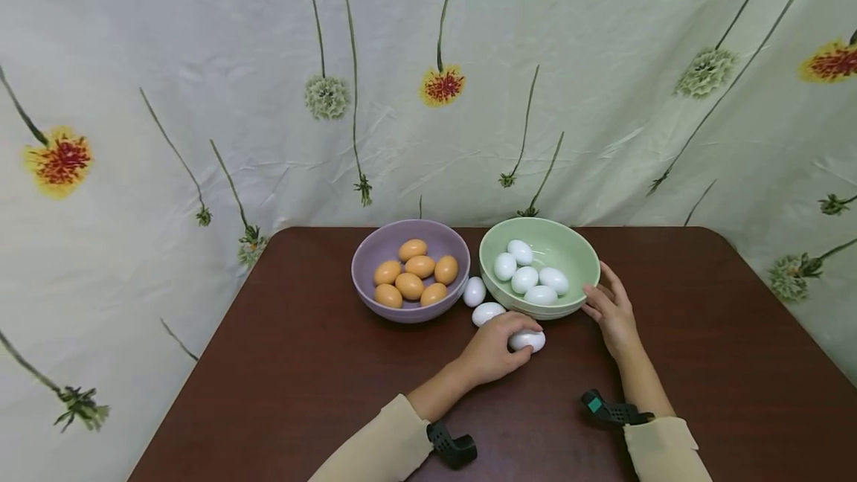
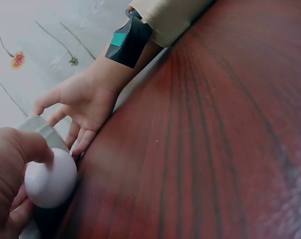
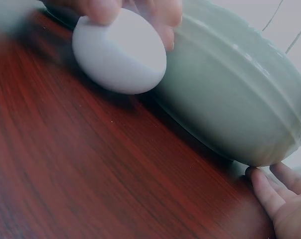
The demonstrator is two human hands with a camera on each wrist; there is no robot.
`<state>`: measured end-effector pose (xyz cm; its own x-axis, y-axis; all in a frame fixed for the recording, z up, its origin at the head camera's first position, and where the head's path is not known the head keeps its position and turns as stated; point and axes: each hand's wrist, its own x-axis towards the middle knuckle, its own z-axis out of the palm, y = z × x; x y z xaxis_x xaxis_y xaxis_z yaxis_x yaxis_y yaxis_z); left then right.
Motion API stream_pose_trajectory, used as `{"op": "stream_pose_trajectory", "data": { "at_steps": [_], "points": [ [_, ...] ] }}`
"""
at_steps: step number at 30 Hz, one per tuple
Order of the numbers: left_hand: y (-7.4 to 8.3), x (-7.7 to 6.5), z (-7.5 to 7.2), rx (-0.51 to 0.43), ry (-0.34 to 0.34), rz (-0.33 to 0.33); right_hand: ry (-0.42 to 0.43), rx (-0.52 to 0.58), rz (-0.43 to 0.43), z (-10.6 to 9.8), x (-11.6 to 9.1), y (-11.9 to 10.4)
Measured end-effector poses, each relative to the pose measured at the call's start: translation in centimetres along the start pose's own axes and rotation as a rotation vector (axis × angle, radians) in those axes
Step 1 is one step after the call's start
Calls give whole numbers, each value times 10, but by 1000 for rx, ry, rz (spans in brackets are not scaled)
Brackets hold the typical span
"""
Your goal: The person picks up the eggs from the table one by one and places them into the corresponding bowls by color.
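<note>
My left hand (image 1: 495,348) pinches a white egg (image 1: 529,341) between thumb and fingers, just in front of the green bowl (image 1: 495,294). Up close, the same egg (image 3: 119,52) appears beside the bowl's outer wall; whether it touches the table I cannot tell. At the bowl's right side, my right hand (image 1: 614,313) holds it, one digit at the rim and others low against the wall. Several white eggs (image 1: 525,280) lie inside this bowl. Two more white eggs, one (image 1: 474,292) between the bowls and another (image 1: 487,312) nearer my left hand, lie on the table.
Left of the green bowl stands a purple bowl (image 1: 364,292) with several light-brown eggs (image 1: 409,286) in it. Both bowls are near the back edge of the dark red-brown table (image 1: 301,378). A flower-print cloth (image 1: 402,155) hangs behind.
</note>
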<state>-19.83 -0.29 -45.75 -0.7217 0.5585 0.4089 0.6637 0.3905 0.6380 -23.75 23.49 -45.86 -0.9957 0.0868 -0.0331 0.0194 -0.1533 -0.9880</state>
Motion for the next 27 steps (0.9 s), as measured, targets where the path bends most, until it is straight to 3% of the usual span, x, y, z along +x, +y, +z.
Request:
{"op": "stream_pose_trajectory", "data": {
  "at_steps": [12,19,27],
  "points": [
    [-3,-3,3,19,-51,-28,-7,13,-27,-1,0,2],
    [-5,-5,3,84,-78,-22,-2,8,-22,-1,1,3],
    [-8,-4,4,44,-92,-55,3,17,-8,-1,2,1]
  ]
}}
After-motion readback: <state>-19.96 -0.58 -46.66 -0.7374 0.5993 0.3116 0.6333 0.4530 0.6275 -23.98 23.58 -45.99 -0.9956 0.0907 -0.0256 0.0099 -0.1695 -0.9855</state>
